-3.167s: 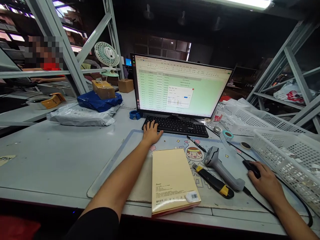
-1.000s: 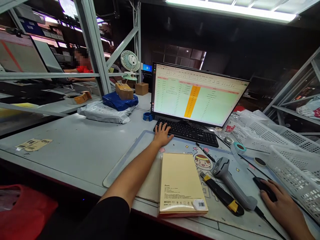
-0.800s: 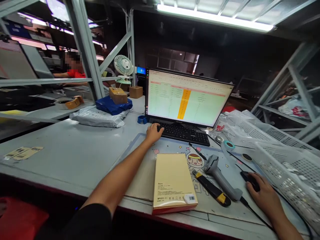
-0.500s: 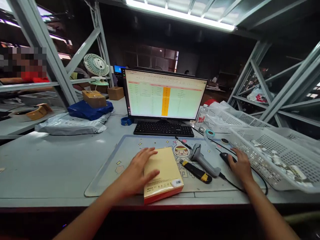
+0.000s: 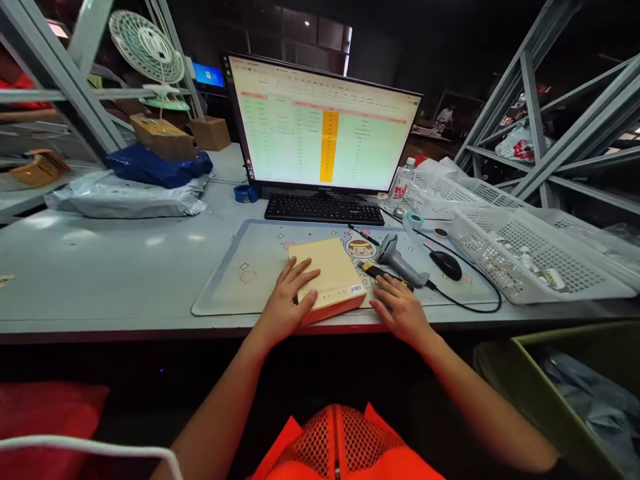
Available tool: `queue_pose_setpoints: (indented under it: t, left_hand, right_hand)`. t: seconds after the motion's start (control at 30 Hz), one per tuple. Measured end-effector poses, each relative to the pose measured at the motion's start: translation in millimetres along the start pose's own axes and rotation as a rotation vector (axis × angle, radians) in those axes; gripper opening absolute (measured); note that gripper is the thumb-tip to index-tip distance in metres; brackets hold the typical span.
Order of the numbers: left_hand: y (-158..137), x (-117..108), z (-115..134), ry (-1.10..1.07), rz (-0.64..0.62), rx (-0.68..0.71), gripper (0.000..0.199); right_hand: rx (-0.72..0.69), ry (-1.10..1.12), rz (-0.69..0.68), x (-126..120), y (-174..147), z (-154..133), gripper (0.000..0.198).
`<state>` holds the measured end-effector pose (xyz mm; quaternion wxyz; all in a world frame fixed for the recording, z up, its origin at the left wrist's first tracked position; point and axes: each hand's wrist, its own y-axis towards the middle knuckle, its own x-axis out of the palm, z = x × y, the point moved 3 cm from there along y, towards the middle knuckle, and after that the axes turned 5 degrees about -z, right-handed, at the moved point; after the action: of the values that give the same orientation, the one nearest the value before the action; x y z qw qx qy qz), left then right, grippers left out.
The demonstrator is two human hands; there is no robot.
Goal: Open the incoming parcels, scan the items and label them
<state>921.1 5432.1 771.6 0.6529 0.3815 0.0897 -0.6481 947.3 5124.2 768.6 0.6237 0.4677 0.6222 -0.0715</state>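
Note:
A pale yellow box (image 5: 330, 263) with a red side and a small barcode label lies on the cartoon desk mat (image 5: 235, 277). My left hand (image 5: 286, 299) rests on its left part, fingers spread flat. To the right of the box, my right hand (image 5: 404, 312) is open, its fingers over the lower part of a black and yellow utility knife (image 5: 371, 269). Whether those fingers touch the knife I cannot tell. Just beyond lies a grey barcode scanner (image 5: 400, 262) with a cable. A black mouse (image 5: 446, 265) sits farther right, with no hand on it.
A monitor (image 5: 295, 127) stands behind a keyboard (image 5: 320, 209). White baskets (image 5: 530, 293) line the right side, one holding small bottles. Plastic parcels (image 5: 125, 197), cartons (image 5: 210, 133) and a fan (image 5: 147, 47) are at the left. A green bin (image 5: 543, 393) stands below right.
My right hand has left the mouse and moved left to the utility knife beside the box. My left hand stays on the box. The view has tilted down.

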Motion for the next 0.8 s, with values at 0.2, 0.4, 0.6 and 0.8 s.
queue_pose_setpoints:
  t: [0.2, 0.4, 0.6, 0.8]
  left_hand:
    - [-4, 13, -9, -0.098, 0.095, -0.019, 0.051]
    - [-3, 13, -8, -0.126, 0.11, 0.029, 0.053]
    - [2, 18, -9, -0.071, 0.153, 0.055, 0.051]
    - [-4, 10, -13, -0.096, 0.178, 0.123, 0.055]
  right_hand:
    - [0.047, 0.086, 0.157, -29, -7, -29, 0.051]
    - [-0.037, 0.174, 0.053, 3, 29, -78, 0.051]
    - [0.103, 0.237, -0.017, 26, 19, -71, 0.054]
    - [0.385, 0.449, 0.062, 22, 26, -83, 0.068]
